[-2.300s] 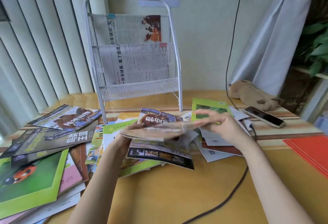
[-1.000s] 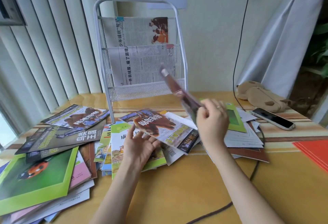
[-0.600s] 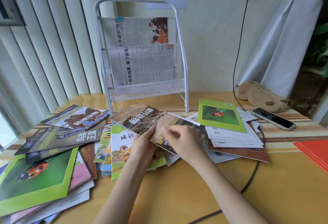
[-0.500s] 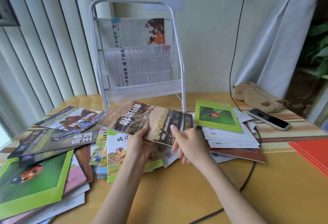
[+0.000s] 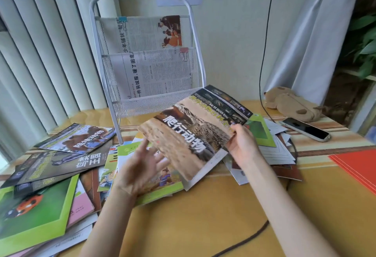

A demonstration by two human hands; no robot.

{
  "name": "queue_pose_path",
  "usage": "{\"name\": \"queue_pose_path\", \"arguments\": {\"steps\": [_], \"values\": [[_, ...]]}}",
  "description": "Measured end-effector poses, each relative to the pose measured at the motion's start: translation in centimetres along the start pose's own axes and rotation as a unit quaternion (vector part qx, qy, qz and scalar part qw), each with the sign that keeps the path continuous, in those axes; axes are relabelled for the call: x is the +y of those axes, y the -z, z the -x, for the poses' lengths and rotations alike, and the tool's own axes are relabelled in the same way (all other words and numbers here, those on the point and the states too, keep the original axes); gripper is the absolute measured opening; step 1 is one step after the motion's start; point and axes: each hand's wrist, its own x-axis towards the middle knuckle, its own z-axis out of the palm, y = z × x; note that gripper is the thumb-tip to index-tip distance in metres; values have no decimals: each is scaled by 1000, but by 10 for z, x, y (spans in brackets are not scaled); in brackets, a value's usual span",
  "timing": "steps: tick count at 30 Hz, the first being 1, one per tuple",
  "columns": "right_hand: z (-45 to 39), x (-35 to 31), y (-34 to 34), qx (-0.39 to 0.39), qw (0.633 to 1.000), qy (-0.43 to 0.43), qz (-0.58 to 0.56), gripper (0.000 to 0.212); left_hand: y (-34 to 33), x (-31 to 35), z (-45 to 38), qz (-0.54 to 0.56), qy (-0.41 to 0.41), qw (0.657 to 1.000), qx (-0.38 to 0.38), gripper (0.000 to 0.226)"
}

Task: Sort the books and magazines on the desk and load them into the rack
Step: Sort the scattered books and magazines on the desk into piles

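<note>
While a reptile magazine (image 5: 189, 134) is held tilted above the desk (image 5: 203, 220), its right edge is pinched by the right hand (image 5: 242, 145), thumb on the cover. The left hand (image 5: 140, 167) is spread open just beside the magazine's left edge, palm up and fingers relaxed; whether they touch it cannot be told. Beneath both hands a green-edged book (image 5: 156, 187) is seen among loose books at the desk's middle. To the left, dark magazines (image 5: 61, 161) and a green ladybird book (image 5: 34, 214) are piled in an overlapping heap. To the right, white booklets (image 5: 278, 151) are stacked under another green book (image 5: 260, 132). At the far side a white wire rack (image 5: 142, 53) stands upright, with newspapers (image 5: 154, 73) clipped in its two upper tiers. Far right, a phone (image 5: 305, 129) lies beside a plush toy (image 5: 291, 103), and a red folder (image 5: 358, 165) is at the right edge. A black cable (image 5: 244, 240) is run across the near desk.
</note>
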Motion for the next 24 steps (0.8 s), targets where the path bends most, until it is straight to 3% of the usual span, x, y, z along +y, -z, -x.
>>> {"name": "queue_pose_path", "arguments": {"steps": [1,2,4,6,8,10,12,14,18,20,24], "values": [[-5,-5,4,14,999,-9,33,17,9,9,0,52,-9,998,-27,78],[-12,-8,8,24,997,-21,73,18,17,16,-1,56,-6,998,-5,85],[-22,-11,12,21,987,-45,152,19,12,28,-13,40,72,996,36,83],[-25,-12,12,10,978,-55,201,17,0,30,-30,-122,196,966,119,75],[-29,-10,11,-1,961,-41,273,16,-18,24,-47,-315,256,890,205,54],[-34,-5,15,-5,895,61,443,28,-18,10,-61,-397,243,850,245,44],[-40,-2,19,-17,774,233,589,31,-3,-5,-65,-386,199,838,331,51],[-52,-3,27,12,659,303,689,32,4,-13,-64,-351,142,843,381,52],[-68,-3,55,8,511,45,858,99,3,-24,-58,-413,80,825,377,47],[-67,4,62,11,470,46,881,99,6,-28,-57,-446,67,819,356,47],[-61,15,59,59,483,164,858,58,6,-28,-56,-460,41,810,362,57]]}}
